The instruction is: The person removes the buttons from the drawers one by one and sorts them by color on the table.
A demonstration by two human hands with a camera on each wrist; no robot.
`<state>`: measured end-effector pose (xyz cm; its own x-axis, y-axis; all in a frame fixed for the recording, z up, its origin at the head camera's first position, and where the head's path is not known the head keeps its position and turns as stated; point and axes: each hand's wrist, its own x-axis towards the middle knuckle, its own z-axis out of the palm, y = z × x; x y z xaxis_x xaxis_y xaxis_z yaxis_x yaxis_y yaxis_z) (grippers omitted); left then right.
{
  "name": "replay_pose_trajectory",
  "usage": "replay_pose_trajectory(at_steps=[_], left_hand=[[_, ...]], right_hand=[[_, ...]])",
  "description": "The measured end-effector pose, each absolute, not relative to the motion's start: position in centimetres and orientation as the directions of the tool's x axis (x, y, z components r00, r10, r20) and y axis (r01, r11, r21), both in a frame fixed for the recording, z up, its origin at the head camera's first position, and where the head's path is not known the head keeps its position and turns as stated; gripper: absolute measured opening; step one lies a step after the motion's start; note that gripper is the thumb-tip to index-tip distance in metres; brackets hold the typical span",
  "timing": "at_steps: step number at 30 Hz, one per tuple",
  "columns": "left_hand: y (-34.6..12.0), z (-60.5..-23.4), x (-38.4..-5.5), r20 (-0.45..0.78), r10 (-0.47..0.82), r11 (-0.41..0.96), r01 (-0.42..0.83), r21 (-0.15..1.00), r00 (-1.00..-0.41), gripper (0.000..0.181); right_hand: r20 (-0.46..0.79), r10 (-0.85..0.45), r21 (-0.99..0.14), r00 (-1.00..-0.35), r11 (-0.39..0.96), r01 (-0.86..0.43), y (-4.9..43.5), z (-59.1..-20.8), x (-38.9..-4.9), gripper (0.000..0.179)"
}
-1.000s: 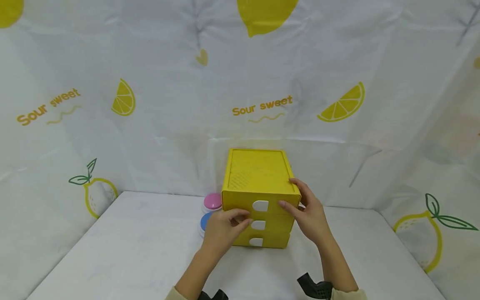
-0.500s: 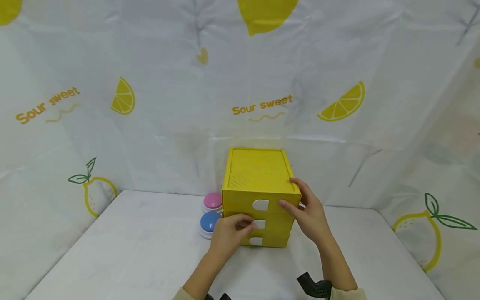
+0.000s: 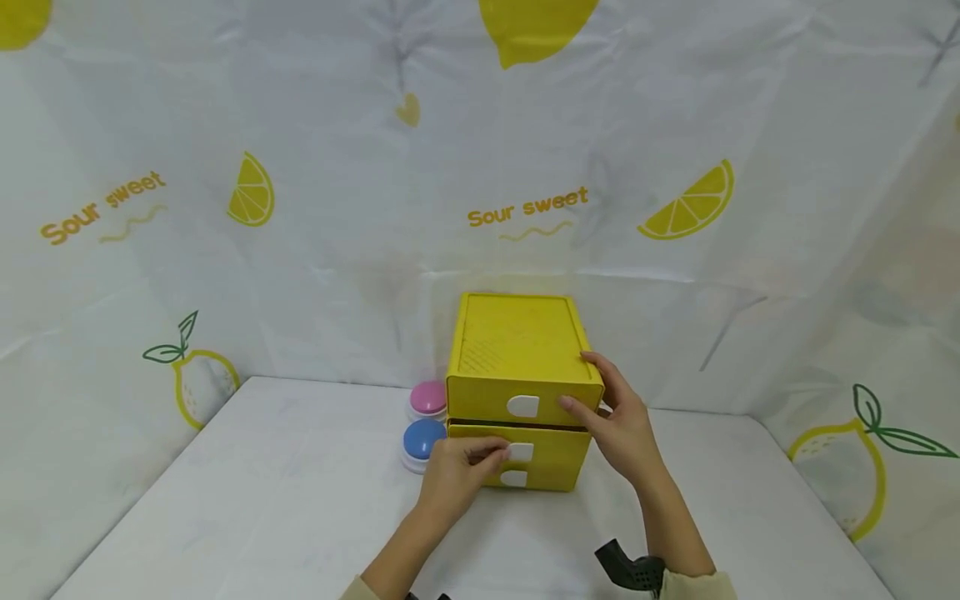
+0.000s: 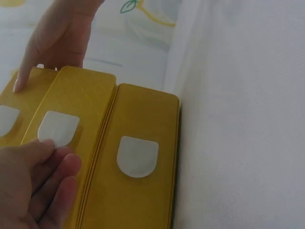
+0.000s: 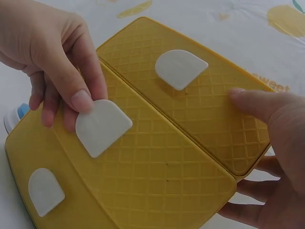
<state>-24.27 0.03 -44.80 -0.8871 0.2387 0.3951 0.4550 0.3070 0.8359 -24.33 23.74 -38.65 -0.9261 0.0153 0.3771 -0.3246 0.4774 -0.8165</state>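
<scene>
A yellow three-drawer box (image 3: 517,337) stands on the white table, each drawer front bearing a white rounded tab. My left hand (image 3: 453,477) pinches the tab (image 5: 102,126) of the middle drawer (image 3: 558,450) between thumb and forefinger. That drawer sits slightly forward of the top one, and a dark gap shows above it. At the box's upper right corner my right hand (image 3: 621,427) holds on, thumb against the top drawer front (image 5: 209,95) and other fingers round the side. The bottom drawer (image 4: 138,119) appears shut. What the drawers contain is hidden.
Left of the box stand a blue-domed round object (image 3: 423,438) and a pink-domed one (image 3: 428,398), both on white bases. Close behind the box hangs a white lemon-print cloth (image 3: 360,292). The white table (image 3: 300,500) extends to both sides.
My left hand has moved right onto the middle tab and taken hold of it. The middle drawer has come slightly forward. My right hand has stayed on the box corner.
</scene>
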Motion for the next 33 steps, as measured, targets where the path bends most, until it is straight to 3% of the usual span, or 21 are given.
replay_pose_trajectory(at_steps=[25, 33], left_hand=[[-0.9, -44.9, -20.4, 0.445, 0.280, 0.290, 0.516, 0.806, -0.851, 0.010], [-1.1, -45.2, -19.5, 0.504, 0.299, 0.286, 0.580, 0.763, -0.811, 0.009]], right_hand=[[0.345, 0.002, -0.830, -0.939, 0.467, -0.304, 24.0, -38.4, -24.2, 0.064], [0.348, 0.004, -0.840, -0.938, 0.446, -0.309, 23.9, -38.5, -24.2, 0.064]])
